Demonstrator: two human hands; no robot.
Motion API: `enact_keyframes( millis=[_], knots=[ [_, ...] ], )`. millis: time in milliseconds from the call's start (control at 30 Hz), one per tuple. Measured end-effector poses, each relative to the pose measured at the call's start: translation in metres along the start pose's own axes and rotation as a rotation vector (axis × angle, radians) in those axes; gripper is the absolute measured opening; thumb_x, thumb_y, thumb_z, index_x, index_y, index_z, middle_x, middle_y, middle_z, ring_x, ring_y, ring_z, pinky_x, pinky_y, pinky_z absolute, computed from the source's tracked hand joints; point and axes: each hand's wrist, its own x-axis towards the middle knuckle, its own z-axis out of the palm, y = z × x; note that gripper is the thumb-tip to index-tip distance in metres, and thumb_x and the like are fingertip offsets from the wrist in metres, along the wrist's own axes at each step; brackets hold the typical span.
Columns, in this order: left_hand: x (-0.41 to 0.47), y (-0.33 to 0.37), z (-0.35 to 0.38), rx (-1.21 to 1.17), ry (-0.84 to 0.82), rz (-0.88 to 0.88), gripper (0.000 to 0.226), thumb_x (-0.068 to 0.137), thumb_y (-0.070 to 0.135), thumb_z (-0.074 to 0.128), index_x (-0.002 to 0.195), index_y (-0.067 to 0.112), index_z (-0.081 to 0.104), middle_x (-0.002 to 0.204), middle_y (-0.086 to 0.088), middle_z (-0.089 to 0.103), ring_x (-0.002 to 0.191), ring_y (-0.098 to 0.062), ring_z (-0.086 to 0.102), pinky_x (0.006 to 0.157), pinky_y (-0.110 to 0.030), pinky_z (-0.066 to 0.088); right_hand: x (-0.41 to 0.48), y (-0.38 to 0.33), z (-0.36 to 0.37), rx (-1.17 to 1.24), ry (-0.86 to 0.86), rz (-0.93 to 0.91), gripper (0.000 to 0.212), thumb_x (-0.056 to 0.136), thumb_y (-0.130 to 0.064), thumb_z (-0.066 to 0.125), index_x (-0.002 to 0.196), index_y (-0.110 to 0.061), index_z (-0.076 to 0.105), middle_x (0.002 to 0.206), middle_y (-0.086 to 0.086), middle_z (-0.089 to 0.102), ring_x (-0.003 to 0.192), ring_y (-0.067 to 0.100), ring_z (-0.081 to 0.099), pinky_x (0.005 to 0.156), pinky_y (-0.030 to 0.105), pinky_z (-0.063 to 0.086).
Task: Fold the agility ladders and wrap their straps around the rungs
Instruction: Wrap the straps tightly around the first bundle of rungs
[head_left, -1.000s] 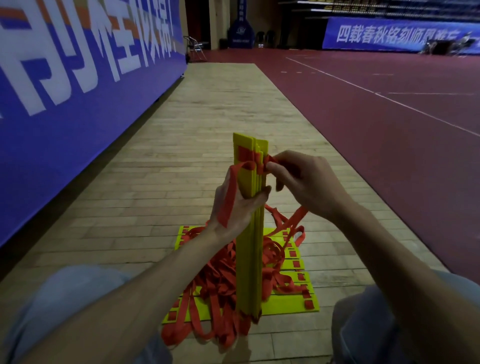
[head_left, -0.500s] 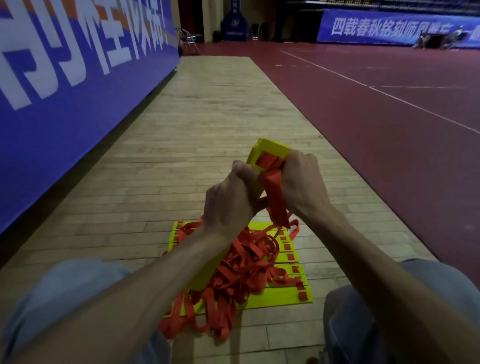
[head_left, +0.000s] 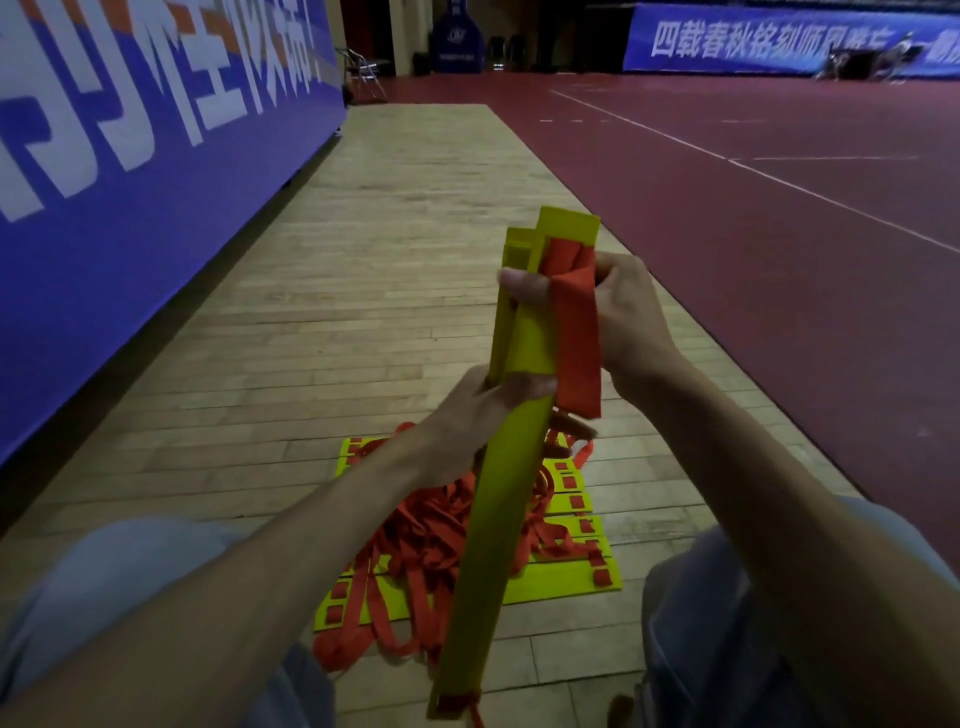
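Over the floor (head_left: 415, 260), the rungs (head_left: 498, 519) are tipped back up now; left hand (head_left: 483, 410) slid down to grip their middle, right hand (head_left: 628, 317) pins the strap (head_left: 574, 332) against the top, so wrapping's barely started.

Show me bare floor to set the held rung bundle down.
Free: wood floor left of the floor pile, up to the blue banner; wood planks beyond the pile, bordered by banner and red court; a narrower strip right of the pile toward the court. Crowded: between the knees, where the pile's rungs and straps sprawl under the held bundle.
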Motion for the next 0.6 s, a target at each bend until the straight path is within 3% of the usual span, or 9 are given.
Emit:
enact_keyframes(
  millis=[100, 167, 233, 300, 333, 400, 533, 600],
  knots=[
    [0.001, 0.002, -0.001, 0.001, -0.033, 0.024, 0.018, 0.094, 0.021, 0.056, 0.095, 0.004, 0.062, 0.08, -0.016, 0.064, 0.071, -0.03, 0.063, 0.071, -0.044, 0.052, 0.003, 0.006, -0.004, 0.063, -0.091, 0.004, 0.024, 0.07, -0.035, 0.084, 0.08, -0.016, 0.074, 0.078, 0.0, 0.075, 0.077, 0.014, 0.072, 0.074, 0.033, 0.06],
    [0.002, 0.005, -0.001, 0.004, 0.012, 0.029, 0.011, 0.093, 0.016, 0.054, 0.089, 0.007, 0.058, 0.071, -0.011, 0.055, 0.061, -0.024, 0.053, 0.063, -0.037, 0.045, 0.007, 0.01, -0.009, 0.097, -0.173, -0.04, 0.032, 0.076, -0.036, 0.079, 0.092, -0.009, 0.073, 0.089, 0.009, 0.074, 0.088, 0.021, 0.072, 0.082, 0.037, 0.058],
    [0.003, 0.005, -0.003, 0.01, 0.099, 0.023, 0.007, 0.091, 0.012, 0.055, 0.086, 0.008, 0.056, 0.067, -0.009, 0.051, 0.056, -0.021, 0.047, 0.062, -0.036, 0.041, 0.01, 0.016, -0.014, -0.088, -0.233, -0.091, 0.035, 0.085, -0.042, 0.071, 0.092, -0.008, 0.07, 0.085, 0.012, 0.072, 0.083, 0.018, 0.071, 0.077, 0.031, 0.056],
    [0.006, 0.005, -0.006, 0.046, 0.211, 0.017, 0.01, 0.094, 0.007, 0.054, 0.083, 0.008, 0.055, 0.067, -0.009, 0.048, 0.054, -0.02, 0.045, 0.061, -0.036, 0.039, 0.013, 0.019, -0.018, -0.372, -0.275, -0.096, 0.026, 0.09, -0.045, 0.064, 0.084, -0.019, 0.066, 0.068, -0.002, 0.067, 0.064, -0.002, 0.065, 0.062, 0.012, 0.045],
    [0.007, 0.004, -0.008, 0.085, 0.267, 0.018, 0.012, 0.094, 0.005, 0.053, 0.082, 0.008, 0.054, 0.067, -0.01, 0.047, 0.054, -0.019, 0.045, 0.059, -0.034, 0.039, 0.014, 0.021, -0.02, -0.469, -0.289, -0.109, 0.019, 0.093, -0.039, 0.062, 0.088, -0.021, 0.065, 0.067, -0.007, 0.066, 0.061, -0.005, 0.063, 0.059, 0.01, 0.043],
    [0.009, 0.003, -0.011, 0.169, 0.371, 0.035, 0.011, 0.092, 0.004, 0.052, 0.082, 0.007, 0.052, 0.067, -0.01, 0.044, 0.055, -0.018, 0.043, 0.055, -0.029, 0.039, 0.012, 0.021, -0.021, -0.551, -0.299, -0.094, 0.019, 0.098, -0.028, 0.057, 0.098, -0.012, 0.068, 0.076, -0.001, 0.071, 0.066, 0.003, 0.066, 0.062, 0.013, 0.047],
    [0.016, -0.007, -0.014, 0.357, 0.504, 0.108, 0.008, 0.094, 0.007, 0.054, 0.098, 0.013, 0.053, 0.07, 0.004, 0.046, 0.061, -0.013, 0.047, 0.054, -0.02, 0.039, 0.001, 0.015, -0.006, -0.528, -0.331, -0.028, 0.036, 0.105, -0.021, 0.043, 0.075, -0.016, 0.063, 0.093, 0.01, 0.074, 0.084, 0.023, 0.068, 0.074, 0.021, 0.049],
    [0.018, -0.011, -0.015, 0.583, 0.532, 0.138, 0.034, 0.093, 0.011, 0.058, 0.125, 0.014, 0.047, 0.086, 0.003, 0.055, 0.077, -0.02, 0.059, 0.059, -0.023, 0.041, -0.002, 0.012, 0.001, -0.444, -0.338, -0.008, 0.033, 0.104, -0.023, 0.043, 0.079, -0.016, 0.063, 0.083, 0.004, 0.07, 0.077, 0.01, 0.066, 0.072, 0.025, 0.052]
  ],
)
